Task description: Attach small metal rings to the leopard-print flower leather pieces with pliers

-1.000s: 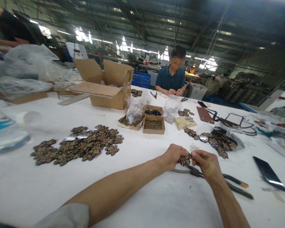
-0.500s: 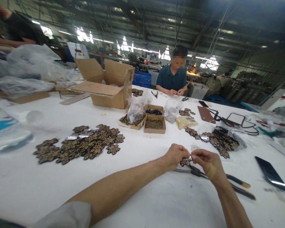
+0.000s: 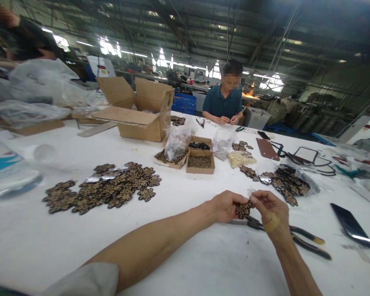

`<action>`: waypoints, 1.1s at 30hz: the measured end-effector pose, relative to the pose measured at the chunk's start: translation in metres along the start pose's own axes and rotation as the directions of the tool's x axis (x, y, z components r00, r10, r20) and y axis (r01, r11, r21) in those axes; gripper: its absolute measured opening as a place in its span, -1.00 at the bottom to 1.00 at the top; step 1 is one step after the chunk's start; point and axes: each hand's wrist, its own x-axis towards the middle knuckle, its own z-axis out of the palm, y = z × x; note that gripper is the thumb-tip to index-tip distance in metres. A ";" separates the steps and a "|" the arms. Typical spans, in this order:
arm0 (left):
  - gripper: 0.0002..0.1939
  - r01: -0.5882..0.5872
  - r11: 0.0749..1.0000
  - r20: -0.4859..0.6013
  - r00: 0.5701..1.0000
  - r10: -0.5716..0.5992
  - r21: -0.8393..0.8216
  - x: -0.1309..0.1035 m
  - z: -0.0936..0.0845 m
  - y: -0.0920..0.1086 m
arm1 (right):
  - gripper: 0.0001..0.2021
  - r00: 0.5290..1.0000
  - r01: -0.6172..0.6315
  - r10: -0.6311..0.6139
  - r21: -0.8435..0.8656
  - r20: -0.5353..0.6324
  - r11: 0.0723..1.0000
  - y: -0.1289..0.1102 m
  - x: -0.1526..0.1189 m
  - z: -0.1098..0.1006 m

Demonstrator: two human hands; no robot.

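Observation:
Near the front of the white table, my left hand (image 3: 230, 206) grips a leopard-patterned, flower-shaped piece (image 3: 243, 209) between thumb and fingers. My right hand (image 3: 271, 209), with a tan bandage at the thumb's base, pinches the upper right edge of that same piece. Whatever small part may be between its fingertips is too small to make out. Pliers (image 3: 308, 240) with black and yellow handles lie under and behind my right hand. Just beyond the hands are tiny light bits (image 3: 251, 190). A large pile of patterned pieces (image 3: 111, 187) spreads to the left.
Small boxes of metal studs (image 3: 200, 162), an open carton (image 3: 142, 125) and a bag of yellowish parts (image 3: 241, 159) stand farther back. More patterned pieces (image 3: 288, 183) and a phone (image 3: 353, 225) lie right. A person (image 3: 223, 102) works across the table; another is at far left.
The patterned piece has been tilted up and now shows its leopard face. My left fingers have shifted around its left side, and my right hand has moved slightly. The far-left person has shifted.

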 end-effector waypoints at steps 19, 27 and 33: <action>-0.84 0.049 0.997 -0.015 0.999 -0.050 -0.067 -0.002 0.001 0.005 | -0.67 0.996 0.009 -0.013 0.039 0.089 0.999 0.001 0.002 -0.005; -0.84 0.003 0.999 0.000 1.000 -0.003 -0.042 0.000 -0.001 0.005 | -0.66 0.999 0.035 -0.036 0.047 0.002 0.998 0.004 0.001 0.002; -0.92 -0.150 0.989 -0.074 0.986 0.150 0.008 -0.002 -0.003 0.025 | -0.61 0.998 0.051 -0.059 -0.208 -0.031 0.977 0.012 0.013 -0.021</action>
